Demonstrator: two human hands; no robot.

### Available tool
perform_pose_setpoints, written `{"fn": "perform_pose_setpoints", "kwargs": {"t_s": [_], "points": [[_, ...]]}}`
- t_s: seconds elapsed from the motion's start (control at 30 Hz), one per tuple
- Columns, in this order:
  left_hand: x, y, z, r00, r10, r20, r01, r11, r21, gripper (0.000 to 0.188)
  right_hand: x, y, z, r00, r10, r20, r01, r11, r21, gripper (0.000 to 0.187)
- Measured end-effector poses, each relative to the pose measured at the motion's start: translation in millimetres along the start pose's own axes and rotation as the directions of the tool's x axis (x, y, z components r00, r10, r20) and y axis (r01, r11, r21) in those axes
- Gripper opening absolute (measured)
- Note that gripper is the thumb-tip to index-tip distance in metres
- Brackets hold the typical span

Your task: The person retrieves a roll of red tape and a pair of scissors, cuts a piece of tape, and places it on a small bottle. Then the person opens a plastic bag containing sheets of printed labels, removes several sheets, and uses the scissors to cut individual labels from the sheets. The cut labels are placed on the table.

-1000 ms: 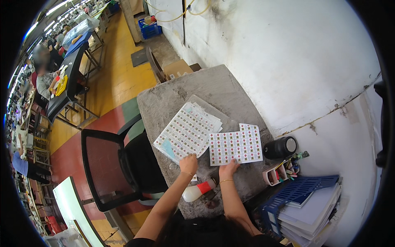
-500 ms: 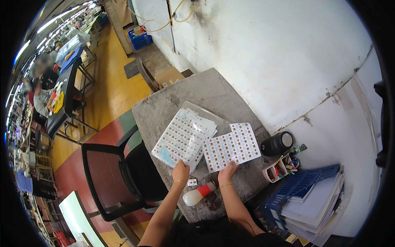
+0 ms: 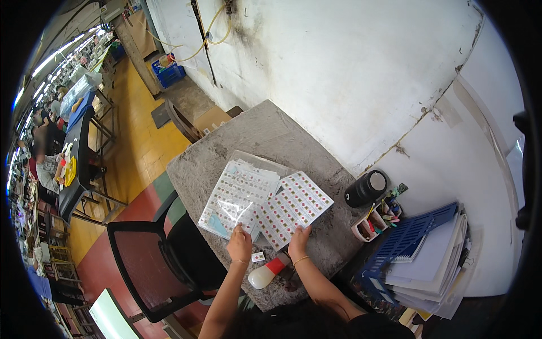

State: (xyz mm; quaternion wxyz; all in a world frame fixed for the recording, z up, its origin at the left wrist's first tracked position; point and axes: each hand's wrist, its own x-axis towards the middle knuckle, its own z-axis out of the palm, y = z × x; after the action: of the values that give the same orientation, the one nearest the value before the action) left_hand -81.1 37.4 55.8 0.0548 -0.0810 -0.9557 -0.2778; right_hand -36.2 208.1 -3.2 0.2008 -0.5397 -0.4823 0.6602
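My left hand (image 3: 240, 244) pinches the lower edge of a clear plastic sleeve (image 3: 226, 204) with sheets of small printed pictures in it. My right hand (image 3: 299, 243) is closed on the near edge of a white sticker sheet (image 3: 302, 203), covered in rows of tiny red and green pictures. This sheet is tilted and its left part overlaps the sleeve. Between my wrists, a small white card piece (image 3: 258, 257) lies on the grey table (image 3: 316, 148). Close by rests a white bottle with a red band (image 3: 267, 274), lying on its side.
A black round-lidded flask (image 3: 366, 188) and a pen holder (image 3: 370, 225) stand at the table's right. Beyond them is a blue file rack (image 3: 412, 243) with papers. A black mesh chair (image 3: 144, 265) stands at the left. People work at a black table (image 3: 76, 169) farther off.
The sticker sheet in my right hand has turned and moved left, now overlapping the sleeve more. My left hand keeps its hold on the sleeve. The whole view has shifted somewhat.
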Motion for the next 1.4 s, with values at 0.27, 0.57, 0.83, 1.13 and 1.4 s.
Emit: {"fn": "perform_pose_setpoints", "kwargs": {"t_s": [0.27,0.57,0.83,1.13,1.4], "points": [[1.1,5.4,-1.7,1.000,0.003,-0.007,-0.003,1.000,-0.010,0.009,-1.3,10.2,-13.7,0.991,-0.056,0.123,0.046,0.995,0.083,0.057],[-2.6,7.8,-6.1,1.000,0.009,-0.017,-0.009,1.000,-0.024,0.008,-18.3,-8.8,-21.9,0.994,0.003,0.109,-0.039,0.942,0.334,0.059],[-6.4,6.3,1.4,0.996,0.079,-0.031,-0.080,0.997,-0.002,0.009,-21.2,-13.1,4.3,0.925,0.080,0.371,-0.154,0.972,0.175,0.040],[-7.4,3.1,-1.2,0.990,0.134,0.047,-0.134,0.991,0.008,0.016,1.0,-30.2,85.6,0.764,0.033,0.645,0.291,0.874,-0.389,0.023],[-5.1,1.8,-0.8,0.986,0.166,0.029,-0.167,0.985,0.048,0.017,26.9,-28.3,100.3,0.861,0.081,0.502,0.123,0.925,-0.359,0.017]]}}
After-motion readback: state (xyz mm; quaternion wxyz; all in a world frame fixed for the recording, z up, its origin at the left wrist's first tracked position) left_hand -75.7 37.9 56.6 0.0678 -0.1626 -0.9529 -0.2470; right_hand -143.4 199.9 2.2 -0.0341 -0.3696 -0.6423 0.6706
